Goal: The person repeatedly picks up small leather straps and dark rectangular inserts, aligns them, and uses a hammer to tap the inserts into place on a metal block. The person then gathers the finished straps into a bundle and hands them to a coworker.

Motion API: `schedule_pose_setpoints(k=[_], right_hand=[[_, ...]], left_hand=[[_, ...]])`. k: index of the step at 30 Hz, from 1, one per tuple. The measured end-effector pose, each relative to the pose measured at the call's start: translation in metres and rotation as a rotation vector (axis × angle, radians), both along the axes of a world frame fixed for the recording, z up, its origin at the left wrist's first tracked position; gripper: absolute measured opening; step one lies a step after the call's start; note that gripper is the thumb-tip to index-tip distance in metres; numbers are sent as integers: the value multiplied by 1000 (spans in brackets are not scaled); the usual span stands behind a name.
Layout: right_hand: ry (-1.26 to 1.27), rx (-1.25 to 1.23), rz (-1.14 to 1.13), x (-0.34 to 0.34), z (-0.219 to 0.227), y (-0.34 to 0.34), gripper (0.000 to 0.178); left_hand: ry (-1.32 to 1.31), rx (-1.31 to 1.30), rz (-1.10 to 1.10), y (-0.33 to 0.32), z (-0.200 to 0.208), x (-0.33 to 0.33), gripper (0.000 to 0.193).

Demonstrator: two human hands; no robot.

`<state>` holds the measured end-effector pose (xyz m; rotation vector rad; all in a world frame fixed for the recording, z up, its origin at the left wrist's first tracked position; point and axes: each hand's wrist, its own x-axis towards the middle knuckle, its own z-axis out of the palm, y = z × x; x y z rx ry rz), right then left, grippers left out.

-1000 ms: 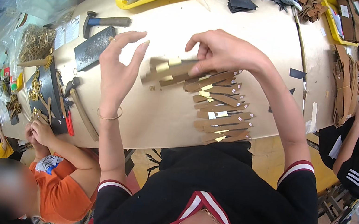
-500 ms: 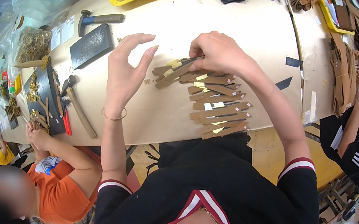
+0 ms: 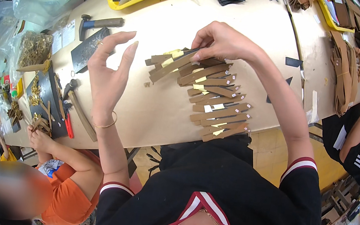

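Note:
Several brown leather straps [image 3: 220, 112] with small white labels and yellow slips lie overlapped in a row near the table's front edge. At the far end of that row, my right hand [image 3: 221, 43] pinches a brown strap [image 3: 172, 68] by its dark upper end, its other end pointing down to the left. More straps lie under and beside it, so I cannot tell whether it is one piece or several layers. My left hand [image 3: 109, 70] hovers to the left with thumb and fingers apart, holding nothing.
A yellow tray [image 3: 121, 6] with scraps stands at the back. Left are a hammer [image 3: 104, 22], a dark block [image 3: 83, 52], and another hammer [image 3: 80, 108]. A person in orange [image 3: 71, 192] sits left; another in black [image 3: 358, 145] works at right beside stacked brown pieces [image 3: 339, 74].
My left hand has moved left and slightly nearer me. My right hand shifts slightly away, still gripping the strap, and the far straps have spread further left.

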<state>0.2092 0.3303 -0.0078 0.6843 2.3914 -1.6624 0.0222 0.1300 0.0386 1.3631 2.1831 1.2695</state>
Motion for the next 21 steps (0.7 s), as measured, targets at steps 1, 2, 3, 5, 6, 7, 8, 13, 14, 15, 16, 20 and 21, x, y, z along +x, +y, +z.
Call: schedule_pose_setpoints(k=[1, 2, 3, 5, 6, 7, 8, 13, 14, 15, 16, 20, 21], right_hand=[[18, 13, -5, -2, -3, -3, 24], [34, 33, -8, -3, -6, -6, 25], [5, 70, -18, -3, -7, -8, 25], [54, 89, -37, -3, -5, -10, 28], [63, 128, -53, -2, -3, -11, 27], [69, 175, -71, -2, -1, -12, 26], [73, 163, -85, -1, 1, -12, 26], [101, 143, -94, -7, -3, -11, 26], [78, 103, -107, -9, -6, -11, 26], [81, 77, -111, -11, -11, -10, 26], [47, 68, -121, -12, -14, -8, 26], [54, 70, -67, -16, -20, -3, 28], [42, 126, -49, -18, -19, -2, 29]], left_hand=[[31, 0, -7, 0, 0, 2, 18], [60, -7, -15, 0, 1, 4, 18], [91, -1, -30, -1, 2, 5, 18], [94, -13, -1, -1, 4, 4, 18], [97, -10, 14, -2, 5, 4, 18], [100, -11, 33, -3, 6, 3, 18], [90, 3, 33, -4, 7, 2, 18], [169, 90, -18, -8, 12, 15, 21], [273, 61, -68, -10, 8, 27, 25], [263, 20, -199, -9, 1, 44, 27], [215, -51, -404, -11, -6, 60, 27], [486, -215, -510, 9, -55, 110, 45], [515, -231, -482, 13, -65, 113, 51]])
